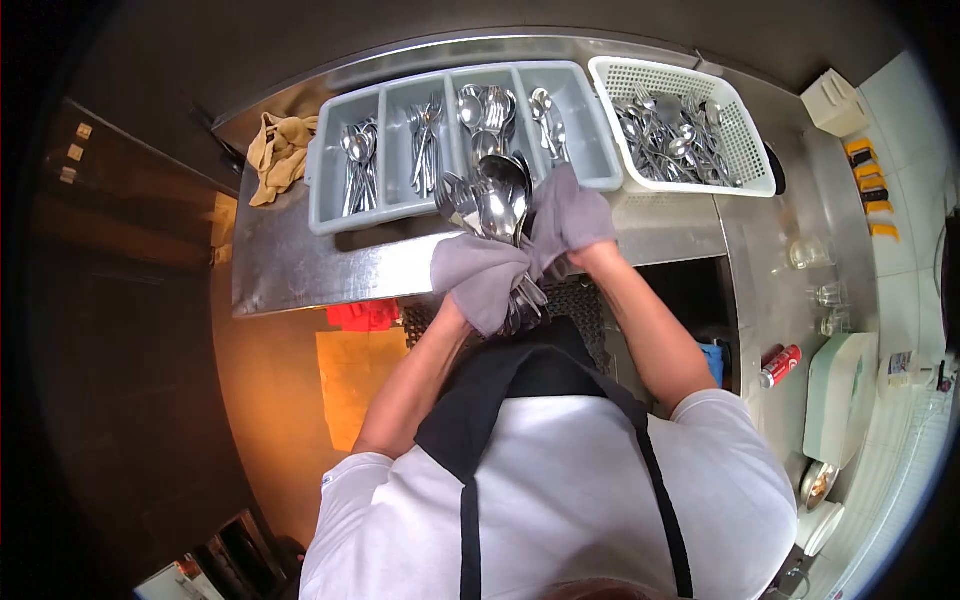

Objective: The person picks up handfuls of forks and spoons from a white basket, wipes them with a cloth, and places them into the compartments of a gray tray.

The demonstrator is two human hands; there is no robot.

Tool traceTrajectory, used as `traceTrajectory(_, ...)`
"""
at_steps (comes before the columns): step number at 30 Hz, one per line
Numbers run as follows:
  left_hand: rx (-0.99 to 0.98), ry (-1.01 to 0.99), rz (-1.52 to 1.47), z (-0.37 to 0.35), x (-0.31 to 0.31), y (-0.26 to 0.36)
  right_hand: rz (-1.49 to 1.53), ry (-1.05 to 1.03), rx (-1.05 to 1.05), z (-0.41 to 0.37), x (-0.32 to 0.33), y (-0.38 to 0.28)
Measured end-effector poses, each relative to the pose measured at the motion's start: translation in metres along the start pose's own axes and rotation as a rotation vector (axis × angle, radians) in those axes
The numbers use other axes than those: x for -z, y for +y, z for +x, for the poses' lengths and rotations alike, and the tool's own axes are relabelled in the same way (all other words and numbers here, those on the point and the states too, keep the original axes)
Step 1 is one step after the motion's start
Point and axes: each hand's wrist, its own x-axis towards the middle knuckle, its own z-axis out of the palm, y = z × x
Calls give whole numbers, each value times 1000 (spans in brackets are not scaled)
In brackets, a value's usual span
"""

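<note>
A bunch of spoons and forks [496,207] is gathered in front of me, its heads pointing away over the tray's near edge and its handles toward my apron. My left hand [457,311], mostly hidden under a grey cloth [487,278], is closed round the handles. On the other side of the bunch, my right hand [594,254] grips grey cloth [574,212] close against the spoon heads; its fingers are covered. Behind lies a grey cutlery tray [316,180] with spoons [360,165], forks [425,150], larger spoons [488,110] and teaspoons [549,125] in separate compartments.
A white perforated basket [752,135] of mixed cutlery stands right of the tray. A crumpled tan cloth [280,158] lies at its left. Along the right-hand counter are a red can [781,366], several glasses [832,295] and a pale green container [838,400].
</note>
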Motion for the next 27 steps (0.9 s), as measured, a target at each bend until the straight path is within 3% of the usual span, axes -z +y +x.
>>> traceTrajectory(1,-6,19,21,-1,1,1,-292,38,121,-13,21,-28)
traceTrajectory(4,146,-131,12,-3,12,1,-219,77,398,-26,46,-72)
traceTrajectory(5,137,-19,-46,-6,8,-1,-129,164,496,-26,45,-71)
traceTrajectory(8,54,-47,-24,-7,17,1,-300,108,640,-16,56,-82)
traceTrajectory(10,91,-166,23,-9,18,6,-77,132,422,-16,48,-91)
traceTrajectory(13,114,-297,-4,-19,22,4,790,-139,7,-18,40,-84)
traceTrajectory(15,546,-42,-773,-14,19,20,1153,-222,-27,-18,35,-78)
traceTrajectory(16,755,105,-1158,-12,19,31,1141,-162,102,-18,34,-77)
traceTrajectory(18,988,140,-1572,-16,21,39,668,-144,446,-17,41,-81)
traceTrajectory(19,928,138,-1587,-22,19,36,199,-179,638,-12,56,-92)
traceTrajectory(22,776,90,-1536,-24,22,34,262,-47,667,-6,51,-92)
traceTrajectory(23,727,52,-1405,-22,32,35,519,-51,465,-13,49,-99)
traceTrajectory(25,436,-28,-871,-23,48,33,579,11,433,-14,44,-101)
traceTrajectory(27,-38,-105,-54,-44,47,12,187,146,773,-6,31,-82)
